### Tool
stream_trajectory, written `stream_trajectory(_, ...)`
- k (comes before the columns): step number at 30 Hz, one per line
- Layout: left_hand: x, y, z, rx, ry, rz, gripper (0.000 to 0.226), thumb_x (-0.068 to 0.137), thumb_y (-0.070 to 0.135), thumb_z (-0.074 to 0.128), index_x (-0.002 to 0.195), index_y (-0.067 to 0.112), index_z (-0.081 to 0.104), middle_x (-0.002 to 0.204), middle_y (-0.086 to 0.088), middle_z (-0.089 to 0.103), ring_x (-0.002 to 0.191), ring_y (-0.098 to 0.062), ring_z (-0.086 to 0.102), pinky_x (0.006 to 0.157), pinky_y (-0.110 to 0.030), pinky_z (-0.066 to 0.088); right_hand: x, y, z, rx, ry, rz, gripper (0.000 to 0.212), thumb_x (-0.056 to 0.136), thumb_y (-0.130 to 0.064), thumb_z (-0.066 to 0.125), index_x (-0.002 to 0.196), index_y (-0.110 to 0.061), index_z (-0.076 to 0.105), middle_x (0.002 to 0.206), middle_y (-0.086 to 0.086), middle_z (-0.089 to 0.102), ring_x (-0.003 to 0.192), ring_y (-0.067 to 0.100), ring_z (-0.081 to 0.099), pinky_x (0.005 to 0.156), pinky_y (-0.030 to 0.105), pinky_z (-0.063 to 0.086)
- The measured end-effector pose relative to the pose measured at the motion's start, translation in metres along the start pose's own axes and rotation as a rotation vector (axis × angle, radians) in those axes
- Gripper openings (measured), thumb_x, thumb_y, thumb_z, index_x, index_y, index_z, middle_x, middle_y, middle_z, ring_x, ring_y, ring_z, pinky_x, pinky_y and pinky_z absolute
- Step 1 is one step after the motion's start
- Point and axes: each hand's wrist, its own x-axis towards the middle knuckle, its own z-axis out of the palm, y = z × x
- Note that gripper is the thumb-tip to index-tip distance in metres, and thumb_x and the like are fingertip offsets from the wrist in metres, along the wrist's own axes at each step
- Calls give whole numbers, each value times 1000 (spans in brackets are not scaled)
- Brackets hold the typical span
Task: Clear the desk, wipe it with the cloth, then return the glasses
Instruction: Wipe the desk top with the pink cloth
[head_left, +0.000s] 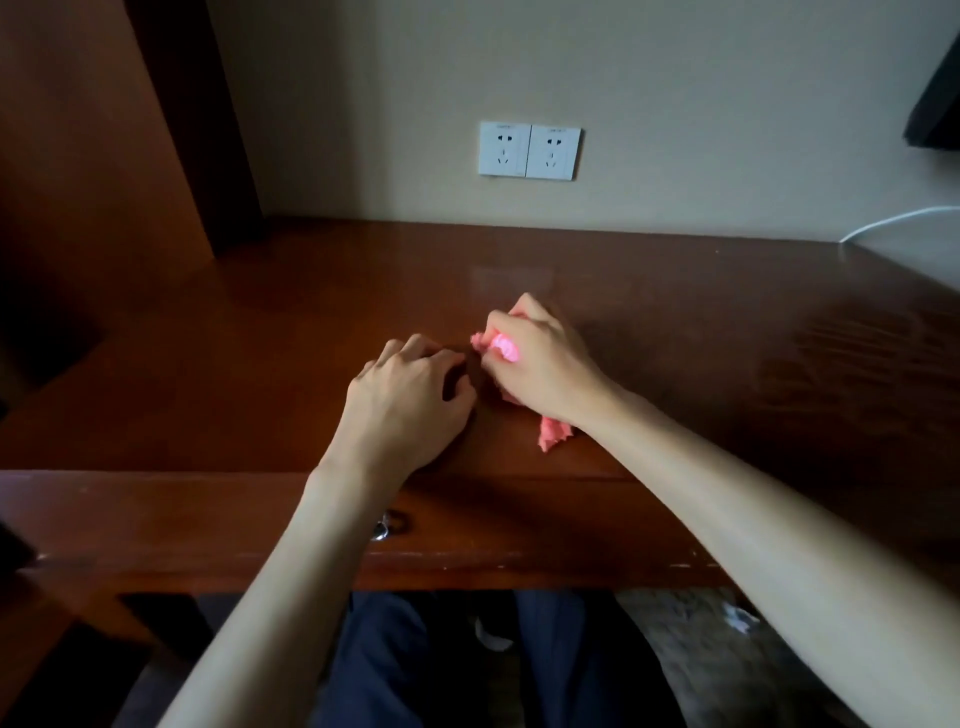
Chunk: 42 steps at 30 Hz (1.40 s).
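- Where the desk (218, 338) meets the wooden side panel (93, 156) on the left, I see bare glossy wood and nothing lying on it.
- Moving right, my left hand (410, 400) rests palm-down on the desk top, fingers curled loosely with small gaps between them, clamped on nothing.
- Just below it, on the desk's front face, a metal drawer handle (387, 527) peeks out beside my forearm.
- Just beside that hand, my right hand (540, 364) presses on the pink cloth (553, 434), fingers bunched tight around it; cloth corners stick out at the fingertips and below the wrist.
- On the wall above, I see a double white socket (530, 150).
- At far right, a white cable (898, 221) runs along the wall.
- I see no glasses anywhere.
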Motion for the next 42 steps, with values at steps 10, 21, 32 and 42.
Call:
stream_trajectory(10, 1, -1, -8, -45, -62, -32, 40, 96, 45, 48, 130, 32, 63, 132, 3, 58, 121, -23, 53, 89, -41, 52, -13, -8, -16, 43, -33, 36, 9, 93, -33, 65, 96, -24, 66, 100, -2, 47, 90, 24, 57, 70, 30, 41)
stream_trajectory(21, -31, -126, -70, 84, -17, -488, 57, 96, 50, 51, 145, 21, 46, 139, -10, 51, 128, -36, 46, 101, -47, 45, 70, -73, 70, 109, -46, -186, 12, 93, -35, 61, 96, -23, 62, 100, -2, 46, 96, 26, 48, 80, 40, 49)
stream_trajectory(32, -54, -201, -77, 171, 78, -866, 58, 98, 58, 35, 144, 24, 47, 138, -9, 55, 123, -35, 54, 94, -47, 43, 107, -179, 111, 420, -304, -544, 12, 93, -29, 64, 104, -24, 66, 110, -5, 50, 105, 16, 47, 86, 33, 50)
stream_trajectory(42, -51, -198, -75, 114, 183, -924, 51, 99, 47, 35, 143, 27, 51, 132, -5, 60, 121, -30, 55, 93, -44, 41, 250, -153, 196, 37, -44, -65, 28, 100, -33, 55, 119, -16, 65, 124, 12, 54, 115, 36, 50, 83, 37, 44)
